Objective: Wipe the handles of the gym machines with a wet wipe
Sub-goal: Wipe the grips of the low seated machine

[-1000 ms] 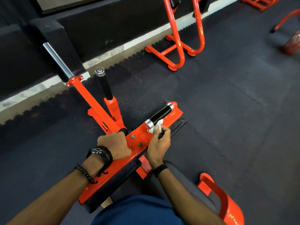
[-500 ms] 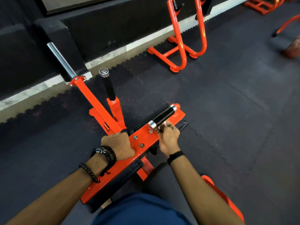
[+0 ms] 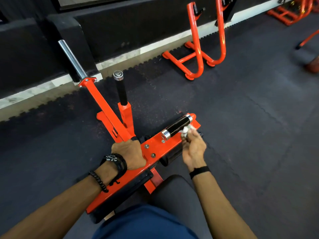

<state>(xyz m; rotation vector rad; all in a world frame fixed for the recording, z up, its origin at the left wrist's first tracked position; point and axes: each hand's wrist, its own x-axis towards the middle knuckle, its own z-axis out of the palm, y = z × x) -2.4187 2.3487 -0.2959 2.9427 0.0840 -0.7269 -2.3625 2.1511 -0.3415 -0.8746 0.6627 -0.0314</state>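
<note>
Rubber flooring (image 3: pixel 241 135) of dark interlocking tiles covers the gym, its toothed edge meeting a pale stone strip (image 3: pixel 120 57) along the foot of a black wall (image 3: pixel 138 26). An orange machine (image 3: pixel 155 149) stands on the tiles, and a person leans over it. The right hand (image 3: pixel 193 149) pinches a white wet wipe (image 3: pixel 186 131) in its fingers and holds it against the near side of a black handle (image 3: pixel 177 126) with chrome end caps. The left hand (image 3: pixel 129 152) grips the machine's frame, fingers curled round a dark grip, with bracelets on the wrist. A second black handle (image 3: pixel 120 90) rises upright behind, beside a slanting chrome bar (image 3: pixel 72 59). Farther back, an orange tubular stand (image 3: pixel 200 49) sits at the edge of the tiles, and more orange equipment (image 3: pixel 290 12) shows in the far right corner.
</note>
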